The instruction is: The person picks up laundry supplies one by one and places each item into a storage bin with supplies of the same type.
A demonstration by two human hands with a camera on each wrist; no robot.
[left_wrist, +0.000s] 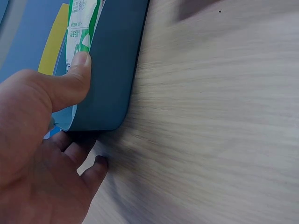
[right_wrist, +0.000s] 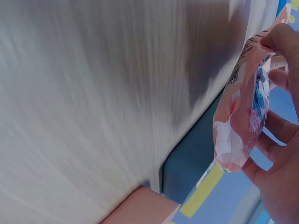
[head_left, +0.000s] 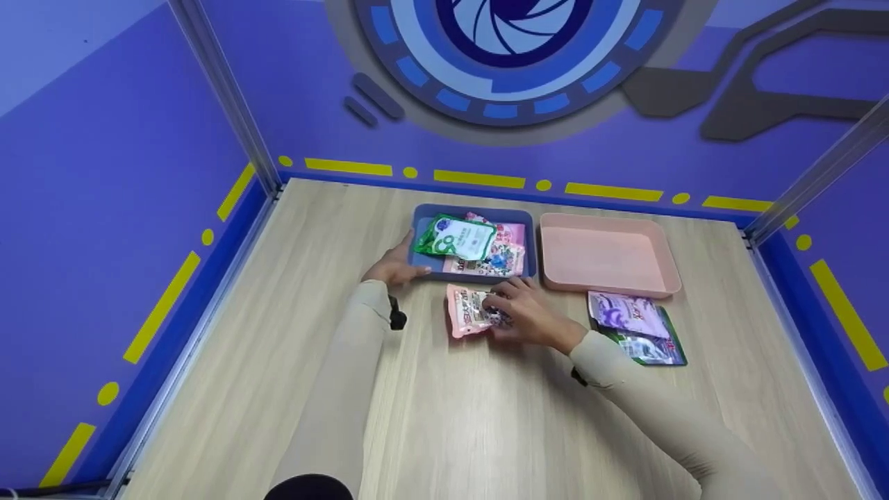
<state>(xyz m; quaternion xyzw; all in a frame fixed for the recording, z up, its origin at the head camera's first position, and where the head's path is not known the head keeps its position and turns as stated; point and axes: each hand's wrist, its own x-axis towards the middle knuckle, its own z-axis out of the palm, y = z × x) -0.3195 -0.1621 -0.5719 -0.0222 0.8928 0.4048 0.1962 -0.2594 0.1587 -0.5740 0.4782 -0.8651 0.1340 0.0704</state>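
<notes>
My left hand grips the front left corner of a blue-grey tray. In the left wrist view its thumb lies on the tray wall, with the other fingers round the corner. Inside the tray a green-and-white packet overlaps pink packets. My right hand holds a pink snack bag just in front of the tray. Seen from the right wrist, thumb and fingers pinch the bag above the wooden table; its far side is hidden.
A pink tray stands right of the blue-grey one. In front of it, a purple packet lies over a green-edged packet. Blue panels wall in the wooden table at the back and both sides.
</notes>
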